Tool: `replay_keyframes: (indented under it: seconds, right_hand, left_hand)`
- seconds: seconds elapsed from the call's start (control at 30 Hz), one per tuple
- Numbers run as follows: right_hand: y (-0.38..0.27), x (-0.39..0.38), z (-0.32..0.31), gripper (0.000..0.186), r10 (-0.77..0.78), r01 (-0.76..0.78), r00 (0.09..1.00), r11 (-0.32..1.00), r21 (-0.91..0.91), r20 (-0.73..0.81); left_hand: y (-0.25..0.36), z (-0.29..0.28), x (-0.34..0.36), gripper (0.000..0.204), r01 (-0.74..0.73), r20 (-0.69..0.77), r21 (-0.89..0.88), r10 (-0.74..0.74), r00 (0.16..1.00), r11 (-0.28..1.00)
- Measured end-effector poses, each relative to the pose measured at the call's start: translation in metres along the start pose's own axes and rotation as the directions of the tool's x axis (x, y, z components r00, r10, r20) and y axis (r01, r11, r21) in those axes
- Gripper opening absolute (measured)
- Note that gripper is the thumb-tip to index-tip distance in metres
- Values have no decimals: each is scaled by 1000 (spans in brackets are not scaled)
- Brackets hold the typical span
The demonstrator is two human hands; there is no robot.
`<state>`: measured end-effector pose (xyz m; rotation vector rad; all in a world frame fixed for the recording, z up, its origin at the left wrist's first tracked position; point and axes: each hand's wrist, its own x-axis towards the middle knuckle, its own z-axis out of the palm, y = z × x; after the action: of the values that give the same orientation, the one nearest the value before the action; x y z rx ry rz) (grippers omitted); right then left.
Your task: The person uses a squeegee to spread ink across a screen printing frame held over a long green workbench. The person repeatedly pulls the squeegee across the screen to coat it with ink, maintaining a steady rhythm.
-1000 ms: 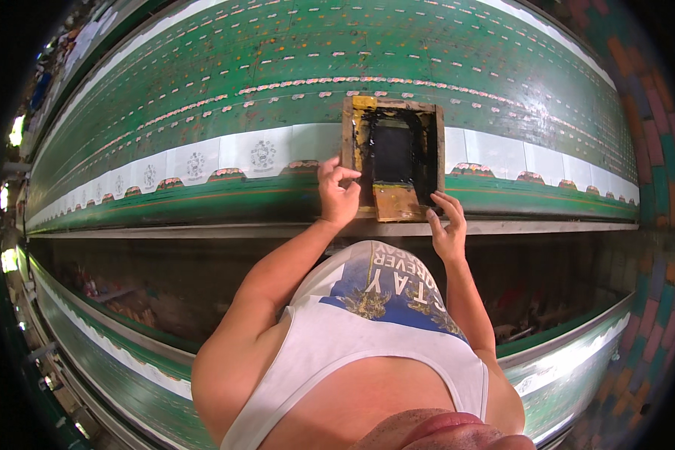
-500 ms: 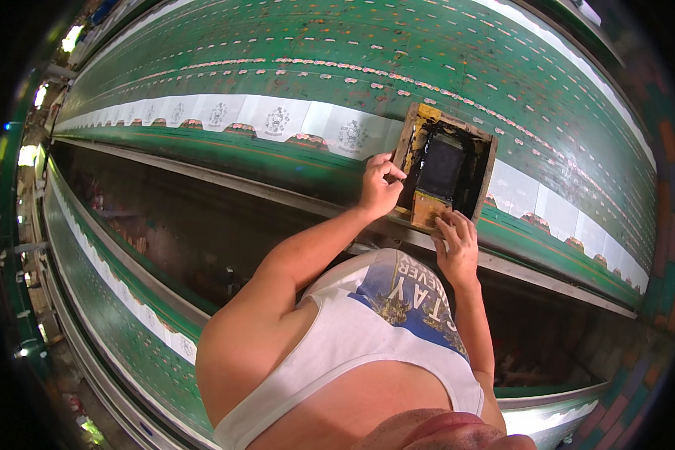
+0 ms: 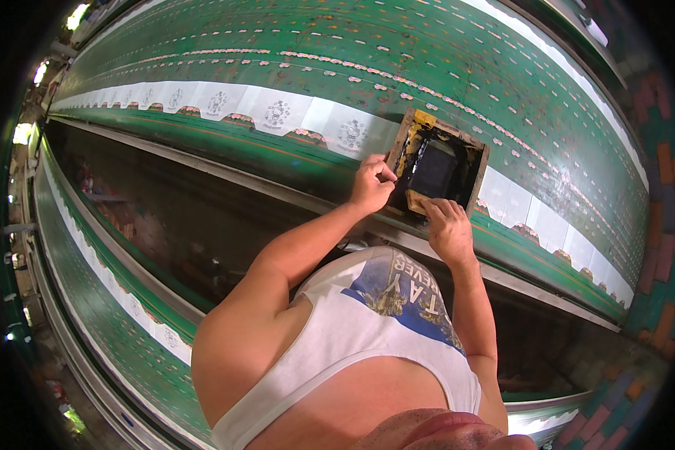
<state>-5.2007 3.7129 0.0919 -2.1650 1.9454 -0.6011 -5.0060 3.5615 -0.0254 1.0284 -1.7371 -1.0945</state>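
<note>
Here's the wooden block point(image 3: 415, 200), low at the near end of the dark-smeared wooden frame point(image 3: 479, 176), and the right hand point(image 3: 450, 226) has it, fingers bunched over its near edge and closed on it, thumb out of sight. What shows of the block lies crosswise, long axis along the frame's short side, far edge facing the dark window point(image 3: 432, 169). The frame itself points away from the body, long axis leaning to the right at its far end.

Over at the left rail, the left hand point(image 3: 373, 184) has thumb and forefinger drawn together; whether they clamp the wood or merely rest there, I can't tell. That's the danger spot: a loose hold could let the frame skid and smear the paper, and a lopsided push on the block could spread that black, ink-like coating unevenly.

Beneath, the frame straddles a row of white sheets point(image 3: 307, 115), dark figures on those to its left, along the near edge of the green table point(image 3: 457, 75).
</note>
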Motion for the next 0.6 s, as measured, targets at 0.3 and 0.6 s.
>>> replay_keyframes:
  seconds: [0.3,0.6]
  right_hand:
    - [34,42,-31,37,97,-136,937,986,92,337]
    - [106,122,-14,45,208,-216,968,975,45,143]
  left_hand:
    - [-14,5,-1,13,18,30,12,-18,999,1000]
    - [-2,1,2,15,16,57,59,-19,998,998]
